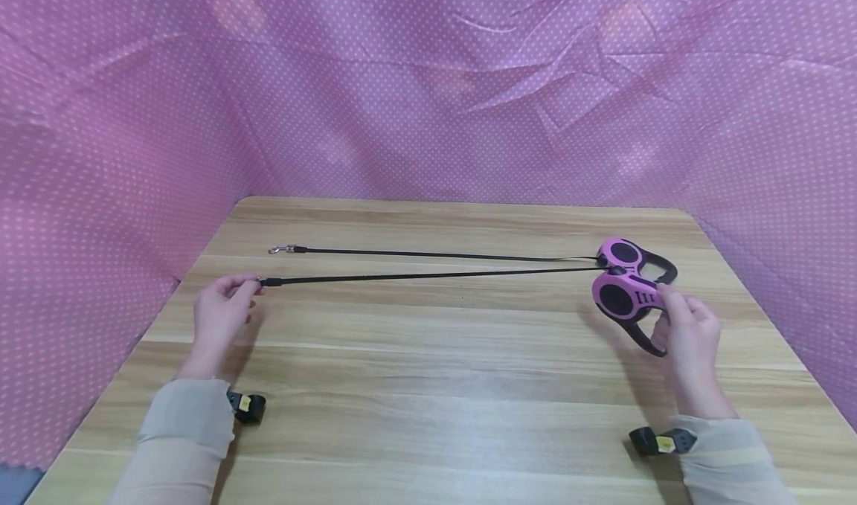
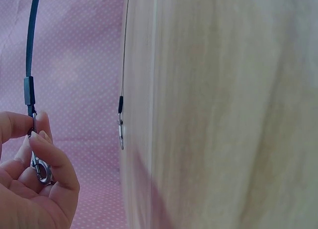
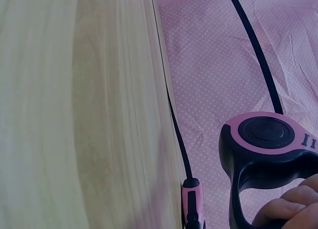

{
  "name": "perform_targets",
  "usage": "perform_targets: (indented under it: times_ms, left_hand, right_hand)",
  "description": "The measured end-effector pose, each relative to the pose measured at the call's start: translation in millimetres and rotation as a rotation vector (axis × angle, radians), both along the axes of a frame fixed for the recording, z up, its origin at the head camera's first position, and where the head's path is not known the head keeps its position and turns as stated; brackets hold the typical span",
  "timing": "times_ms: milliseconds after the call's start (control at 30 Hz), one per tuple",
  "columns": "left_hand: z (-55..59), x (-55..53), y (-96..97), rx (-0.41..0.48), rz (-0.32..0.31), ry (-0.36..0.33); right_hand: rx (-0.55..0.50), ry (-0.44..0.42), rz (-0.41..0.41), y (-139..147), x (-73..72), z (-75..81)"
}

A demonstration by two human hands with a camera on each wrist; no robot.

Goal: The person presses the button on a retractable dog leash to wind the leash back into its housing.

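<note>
My right hand grips the handle of a pink and black retractable dog leash, raised off the table. Its black strap runs drawn out leftward to my left hand. There the thumb and fingers pinch the metal snap hook at the strap's end. Behind it a second, matching retractable leash lies on the table, partly covered by the first one. Its strap stretches left across the wood, ending in a snap hook that nothing touches.
The wooden table carries both leashes. A pink cloth with white dots hangs behind and along both sides. Small black cameras are strapped at both wrists.
</note>
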State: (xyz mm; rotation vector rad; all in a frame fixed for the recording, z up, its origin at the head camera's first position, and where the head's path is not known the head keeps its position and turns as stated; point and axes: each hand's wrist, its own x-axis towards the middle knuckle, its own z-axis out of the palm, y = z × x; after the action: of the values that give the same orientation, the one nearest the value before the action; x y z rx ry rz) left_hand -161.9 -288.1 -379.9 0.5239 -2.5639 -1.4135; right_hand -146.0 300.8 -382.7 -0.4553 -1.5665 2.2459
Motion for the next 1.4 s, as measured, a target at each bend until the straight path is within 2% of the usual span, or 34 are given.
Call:
perform_targets:
  times_ms: [500,900,1167,1400]
  left_hand:
    - [-3.1,-1.7,2.4,0.008,0.000,-0.048]
    - [-3.0,-4.0,5.7,0.003,-0.001,-0.035]
    - [-2.5,-5.2,8.5,0.001,0.003,-0.064]
    - [-3.2,-4.7,8.5,0.004,-0.005,-0.037]
  right_hand:
    - [0.008,-0.006,0.023,-6,-1.4,-1.8]
    - [0.019,0.020,0.049,-12,-3.4,-3.7]
    - [0.029,-0.017,0.035,-14,-3.3,-3.8]
    - [0.003,-0.002,0.067,-17,-3.2,-2.6]
